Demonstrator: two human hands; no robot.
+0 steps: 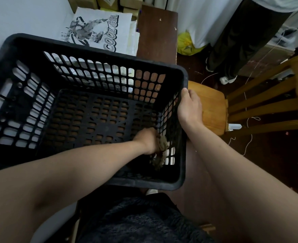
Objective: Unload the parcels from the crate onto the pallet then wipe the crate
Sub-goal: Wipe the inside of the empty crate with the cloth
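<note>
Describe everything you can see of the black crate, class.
The black crate is a rectangular open-topped box, plastic by its look, with a thick rim, lattice walls and a slotted floor. No parcels lie in it. The right hand grips its right rim; the left hand reaches inside, holding a crumpled cloth at the near right corner. A printed white bag lies beyond its far rim.
</note>
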